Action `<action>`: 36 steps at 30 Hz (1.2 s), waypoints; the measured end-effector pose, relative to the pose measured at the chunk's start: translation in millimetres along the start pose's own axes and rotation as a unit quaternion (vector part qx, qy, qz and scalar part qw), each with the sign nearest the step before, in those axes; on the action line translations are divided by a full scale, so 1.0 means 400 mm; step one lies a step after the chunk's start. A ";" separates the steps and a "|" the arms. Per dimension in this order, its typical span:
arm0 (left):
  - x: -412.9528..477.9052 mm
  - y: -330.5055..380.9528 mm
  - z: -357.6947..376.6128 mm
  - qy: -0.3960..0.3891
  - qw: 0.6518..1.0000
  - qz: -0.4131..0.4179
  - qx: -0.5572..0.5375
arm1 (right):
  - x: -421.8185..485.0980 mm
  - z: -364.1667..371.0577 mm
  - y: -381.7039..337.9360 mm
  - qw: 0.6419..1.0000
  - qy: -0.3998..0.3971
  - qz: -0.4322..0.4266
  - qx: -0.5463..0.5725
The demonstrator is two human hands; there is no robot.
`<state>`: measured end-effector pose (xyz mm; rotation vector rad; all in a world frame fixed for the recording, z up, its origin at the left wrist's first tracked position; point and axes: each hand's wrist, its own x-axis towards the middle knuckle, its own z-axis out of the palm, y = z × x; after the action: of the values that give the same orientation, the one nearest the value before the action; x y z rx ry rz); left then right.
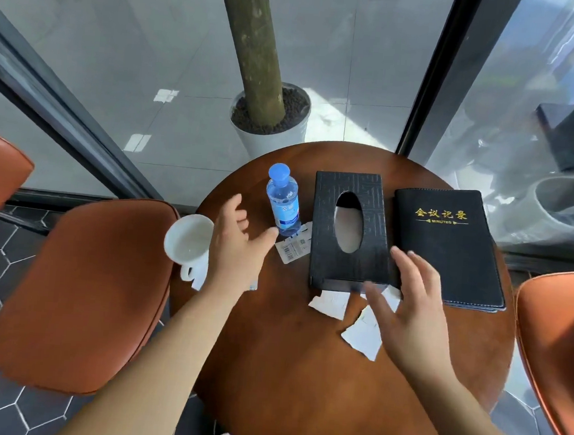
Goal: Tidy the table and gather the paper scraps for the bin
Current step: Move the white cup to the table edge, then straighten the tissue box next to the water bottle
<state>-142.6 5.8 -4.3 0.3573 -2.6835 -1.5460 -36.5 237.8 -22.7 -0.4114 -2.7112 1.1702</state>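
On the round brown table (301,373) lie torn white paper scraps (329,303) in front of a black tissue box (350,229), with another scrap (362,338) partly under my right hand (412,313). That hand hovers open, fingers spread, over the scraps at the box's near right corner. My left hand (235,244) is open, its thumb close to the base of an upright water bottle (282,201) with a blue cap. A barcode tag (293,247) lies by the bottle. A white cup (187,240) stands at the table's left edge.
A black minutes notebook (451,247) lies right of the tissue box. Orange chairs stand at left (80,293) and right (556,352). A potted tree trunk (269,113) stands behind the table, with glass walls beyond.
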 end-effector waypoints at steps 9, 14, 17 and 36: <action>0.175 0.001 0.050 -0.138 0.987 0.077 0.007 | 0.188 0.066 -0.070 0.970 -0.064 0.172 -0.158; 0.170 -0.015 0.014 -0.119 0.986 0.113 0.017 | 0.210 0.079 -0.101 0.963 -0.056 0.205 -0.166; 0.158 -0.027 -0.017 -0.101 0.988 0.116 0.013 | 0.191 0.099 -0.126 0.969 -0.031 0.188 -0.159; 0.086 -0.030 -0.008 -0.101 0.989 0.107 0.001 | 0.502 0.093 -0.116 0.935 -0.203 -0.054 -0.287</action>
<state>-173.2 -9.8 -16.3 -0.0899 -2.7565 -1.5938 -245.1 244.5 -6.7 -0.0812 -3.3675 0.4412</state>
